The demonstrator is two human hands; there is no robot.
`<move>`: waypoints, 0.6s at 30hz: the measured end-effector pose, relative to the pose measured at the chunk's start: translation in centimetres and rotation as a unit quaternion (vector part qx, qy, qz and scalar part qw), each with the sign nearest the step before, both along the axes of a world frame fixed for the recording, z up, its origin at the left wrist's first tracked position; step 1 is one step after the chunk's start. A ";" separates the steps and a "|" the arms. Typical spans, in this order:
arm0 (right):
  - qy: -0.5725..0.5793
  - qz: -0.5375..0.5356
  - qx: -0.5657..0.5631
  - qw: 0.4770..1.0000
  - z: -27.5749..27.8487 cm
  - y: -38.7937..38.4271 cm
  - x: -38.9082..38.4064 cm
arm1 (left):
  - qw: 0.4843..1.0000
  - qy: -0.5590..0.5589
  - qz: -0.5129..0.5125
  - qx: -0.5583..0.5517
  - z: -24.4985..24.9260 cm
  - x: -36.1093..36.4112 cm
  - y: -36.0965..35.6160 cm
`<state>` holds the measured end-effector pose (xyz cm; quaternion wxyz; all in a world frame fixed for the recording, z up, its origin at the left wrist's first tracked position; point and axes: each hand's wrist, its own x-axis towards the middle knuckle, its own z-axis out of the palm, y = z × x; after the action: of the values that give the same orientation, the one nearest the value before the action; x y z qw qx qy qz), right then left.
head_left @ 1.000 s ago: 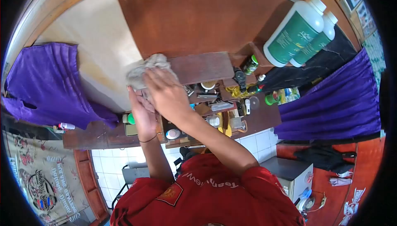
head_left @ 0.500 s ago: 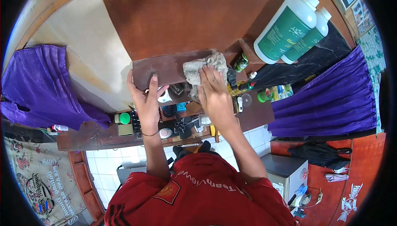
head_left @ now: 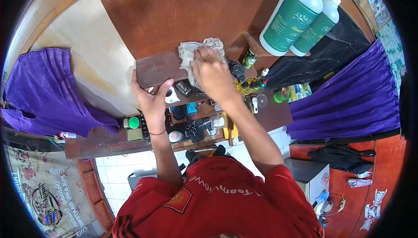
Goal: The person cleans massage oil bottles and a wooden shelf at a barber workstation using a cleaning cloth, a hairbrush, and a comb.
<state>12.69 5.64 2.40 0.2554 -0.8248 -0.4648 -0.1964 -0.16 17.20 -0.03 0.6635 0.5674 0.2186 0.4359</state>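
A crumpled grey-white cloth [head_left: 188, 54] lies on the narrow brown wooden shelf [head_left: 156, 69]. My right hand [head_left: 213, 77] is closed over the cloth and presses it against the shelf top; its fingers are slightly blurred. At the shelf's left end, my left hand [head_left: 150, 101] grips the front corner, with the thumb at the front edge and a finger up along the end. Some of its fingers are hidden under the board. Just below the shelf, near my left thumb, is a small white item [head_left: 171, 96].
Two large white bottles with green labels [head_left: 291, 18] stand on a raised ledge at right. A small green can [head_left: 249, 58] and yellowish bottles [head_left: 247, 85] stand right of the cloth. Scissors [head_left: 191, 127], clippers [head_left: 254, 104] and jars crowd the lower counter [head_left: 274, 116]. Purple curtains [head_left: 344, 98] hang at both sides.
My right hand has slid the cloth leftward along the shelf. My left hand keeps its hold on the shelf's left end. The view has shifted slightly.
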 end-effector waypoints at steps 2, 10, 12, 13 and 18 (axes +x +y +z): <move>0.003 0.017 0.019 1.000 0.4 -1.3 -2.6 | 1.000 0.020 0.008 -0.006 0.6 0.1 0.1; 0.042 -0.021 -0.026 0.999 1.5 -1.8 0.5 | 1.000 0.025 0.013 0.006 0.1 0.2 0.3; -0.033 0.000 0.019 0.999 0.1 -3.2 -2.0 | 1.000 -0.007 0.014 0.010 -0.5 0.2 0.7; -0.035 0.004 0.007 0.999 -0.6 -4.2 -2.3 | 1.000 -0.027 0.011 0.004 -0.5 0.2 0.5; 0.035 -0.033 0.012 0.999 1.3 -3.1 2.1 | 1.000 -0.001 -0.008 -0.009 -0.2 0.1 0.2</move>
<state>14.82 2.50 3.69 0.2745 -0.8430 -0.4254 -0.1816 -0.01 17.39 -0.25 0.6722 0.5625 0.2173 0.4297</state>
